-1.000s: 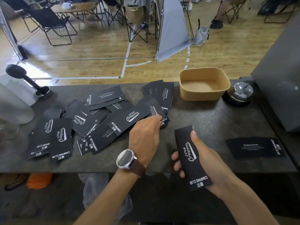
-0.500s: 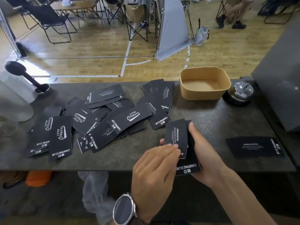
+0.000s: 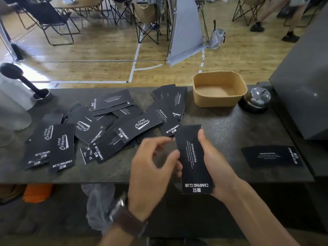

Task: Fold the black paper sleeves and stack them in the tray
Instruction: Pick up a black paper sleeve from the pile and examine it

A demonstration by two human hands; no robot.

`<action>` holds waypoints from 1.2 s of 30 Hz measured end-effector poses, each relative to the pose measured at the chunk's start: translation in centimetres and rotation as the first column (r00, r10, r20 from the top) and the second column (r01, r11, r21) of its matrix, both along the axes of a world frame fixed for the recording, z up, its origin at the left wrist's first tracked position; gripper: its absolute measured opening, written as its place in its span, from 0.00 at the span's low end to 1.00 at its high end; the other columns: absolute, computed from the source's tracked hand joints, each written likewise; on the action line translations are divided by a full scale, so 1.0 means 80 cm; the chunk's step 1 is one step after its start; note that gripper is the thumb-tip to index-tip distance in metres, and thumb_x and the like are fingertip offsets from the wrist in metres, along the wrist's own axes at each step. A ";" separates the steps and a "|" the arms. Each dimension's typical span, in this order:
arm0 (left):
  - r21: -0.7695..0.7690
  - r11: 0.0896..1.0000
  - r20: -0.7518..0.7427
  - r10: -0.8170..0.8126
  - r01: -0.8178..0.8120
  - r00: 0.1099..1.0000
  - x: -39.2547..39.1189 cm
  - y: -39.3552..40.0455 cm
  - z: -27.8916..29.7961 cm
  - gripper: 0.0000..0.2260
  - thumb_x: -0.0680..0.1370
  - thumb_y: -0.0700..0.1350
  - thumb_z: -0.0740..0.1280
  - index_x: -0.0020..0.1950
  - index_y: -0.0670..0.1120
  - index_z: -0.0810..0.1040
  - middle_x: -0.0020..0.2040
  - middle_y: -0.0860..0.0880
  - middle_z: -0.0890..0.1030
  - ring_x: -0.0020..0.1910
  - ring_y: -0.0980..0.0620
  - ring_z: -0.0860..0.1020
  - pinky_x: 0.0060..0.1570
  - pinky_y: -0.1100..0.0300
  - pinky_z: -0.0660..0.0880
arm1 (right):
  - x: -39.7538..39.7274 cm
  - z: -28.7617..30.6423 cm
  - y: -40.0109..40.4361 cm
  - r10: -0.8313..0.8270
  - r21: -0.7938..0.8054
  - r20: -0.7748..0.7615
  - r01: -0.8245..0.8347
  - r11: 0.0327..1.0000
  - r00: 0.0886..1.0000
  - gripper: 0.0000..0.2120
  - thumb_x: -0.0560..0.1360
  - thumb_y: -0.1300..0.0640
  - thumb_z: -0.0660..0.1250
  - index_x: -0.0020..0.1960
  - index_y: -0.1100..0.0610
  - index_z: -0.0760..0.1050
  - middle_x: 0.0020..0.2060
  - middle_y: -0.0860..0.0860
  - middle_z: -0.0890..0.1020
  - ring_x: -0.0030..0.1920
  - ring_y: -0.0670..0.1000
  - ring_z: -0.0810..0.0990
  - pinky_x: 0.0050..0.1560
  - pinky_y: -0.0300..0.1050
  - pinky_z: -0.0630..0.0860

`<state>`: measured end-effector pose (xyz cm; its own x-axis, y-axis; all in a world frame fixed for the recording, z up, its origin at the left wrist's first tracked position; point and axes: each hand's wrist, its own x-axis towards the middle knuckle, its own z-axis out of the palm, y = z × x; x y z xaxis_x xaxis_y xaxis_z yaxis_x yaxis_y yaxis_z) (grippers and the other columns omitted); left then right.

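The right hand (image 3: 214, 166) grips a black sleeve (image 3: 192, 158); the left hand (image 3: 152, 167) — blurred, apparently loose-fingered — holds nothing. Best creased firmly before reaching the tray (image 3: 220, 103).

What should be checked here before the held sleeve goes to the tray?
1. Right hand grips the held sleeve: ok.
2. Left hand off the sleeve: cannot tell, blurred beside its edge.
3. Sleeve folded: cannot tell; only its printed face shows.
4. Tray holds no sleeves: ok.
5. Counter between hand and tray bare: ok.
6. Bell stands right of the tray, apart from it: ok.
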<state>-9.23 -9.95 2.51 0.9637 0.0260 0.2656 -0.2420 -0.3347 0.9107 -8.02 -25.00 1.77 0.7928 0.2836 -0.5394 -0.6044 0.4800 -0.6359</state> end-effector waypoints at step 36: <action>-0.007 0.994 -0.268 -0.103 0.105 0.958 0.073 -0.026 0.021 0.10 0.80 0.51 0.65 0.42 0.51 0.82 0.31 0.55 0.79 0.27 0.56 0.77 0.27 0.64 0.71 | -0.011 0.012 0.014 0.124 -0.017 0.170 -0.123 0.992 0.978 0.37 0.77 0.28 0.48 0.56 0.61 0.75 0.39 0.60 0.78 0.36 0.57 0.76 0.37 0.51 0.76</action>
<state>-3.35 -12.02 4.20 0.9969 -0.0792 -0.0026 -0.0236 -0.3269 0.9448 -8.88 -23.91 2.71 0.8322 0.3824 -0.4014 -0.5413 0.4037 -0.7376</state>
